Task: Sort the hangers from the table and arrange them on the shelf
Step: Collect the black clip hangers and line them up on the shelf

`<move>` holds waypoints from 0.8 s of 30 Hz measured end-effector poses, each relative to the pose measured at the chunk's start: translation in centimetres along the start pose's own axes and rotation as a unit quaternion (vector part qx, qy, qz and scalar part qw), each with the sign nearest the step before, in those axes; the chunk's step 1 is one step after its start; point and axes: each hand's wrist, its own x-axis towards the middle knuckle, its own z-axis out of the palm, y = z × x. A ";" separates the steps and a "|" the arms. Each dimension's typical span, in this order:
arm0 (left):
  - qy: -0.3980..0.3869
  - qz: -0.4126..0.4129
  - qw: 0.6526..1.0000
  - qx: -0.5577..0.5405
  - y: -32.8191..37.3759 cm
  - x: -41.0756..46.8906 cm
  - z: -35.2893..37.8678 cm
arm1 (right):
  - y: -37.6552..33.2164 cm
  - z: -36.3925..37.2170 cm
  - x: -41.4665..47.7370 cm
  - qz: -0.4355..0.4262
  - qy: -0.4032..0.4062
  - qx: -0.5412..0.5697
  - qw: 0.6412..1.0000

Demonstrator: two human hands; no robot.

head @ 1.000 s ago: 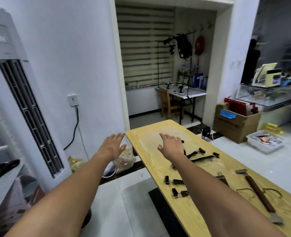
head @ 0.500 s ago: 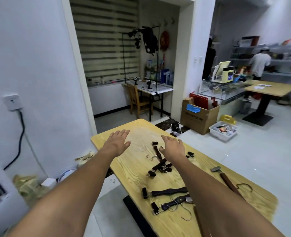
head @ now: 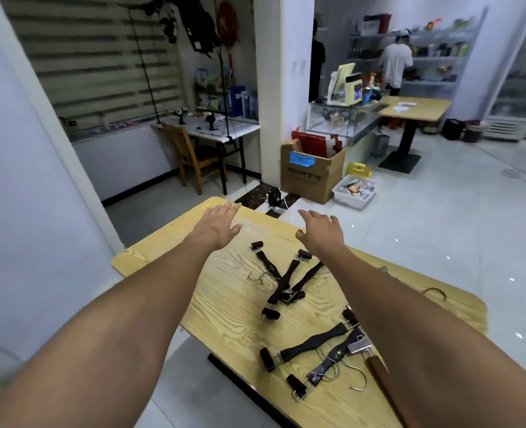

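Black hangers (head: 286,282) on table (head: 224,307), nearer than outstretched fingers (head: 309,215).

No legible text; dark print on cardboard box (head: 305,183) too blurred

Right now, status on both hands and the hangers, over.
Both open, empty: left hand, right hand, above the far end of the table. All dark clip hangers loose on the table, none picked. Nothing blocking them.

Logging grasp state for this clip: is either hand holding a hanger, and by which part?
Nothing is held. The left hand and right hand are both open, fingers spread, above the table; the hangers lie loose on it.
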 end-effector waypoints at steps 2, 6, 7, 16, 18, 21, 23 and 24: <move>0.000 0.021 1.000 0.000 -0.8 1.9 0.5 | -0.3 0.7 0.9 0.015 -0.002 0.000 1.000; -0.021 0.058 0.998 0.001 -2.6 5.0 2.9 | -1.2 3.0 2.6 0.037 -0.015 0.002 0.999; -0.027 0.066 0.997 0.002 -2.9 5.7 3.6 | -1.2 3.7 2.9 0.039 -0.018 0.004 0.999; -0.100 0.123 0.987 0.004 -3.3 9.9 11.2 | 0.8 9.6 4.6 0.084 -0.078 -0.014 0.993; -0.117 0.133 0.984 0.007 -3.2 10.7 12.9 | 1.5 11.2 4.9 0.094 -0.098 -0.014 0.991; -0.133 0.140 0.981 0.012 -3.2 12.0 15.1 | 2.1 13.3 5.6 0.104 -0.118 -0.001 0.988; -0.148 0.137 0.979 0.007 -3.2 12.9 16.4 | 2.4 14.6 6.3 0.106 -0.127 0.010 0.986; -0.158 0.135 0.978 0.006 -3.2 13.4 17.0 | 2.6 15.1 6.7 0.107 -0.133 0.011 0.985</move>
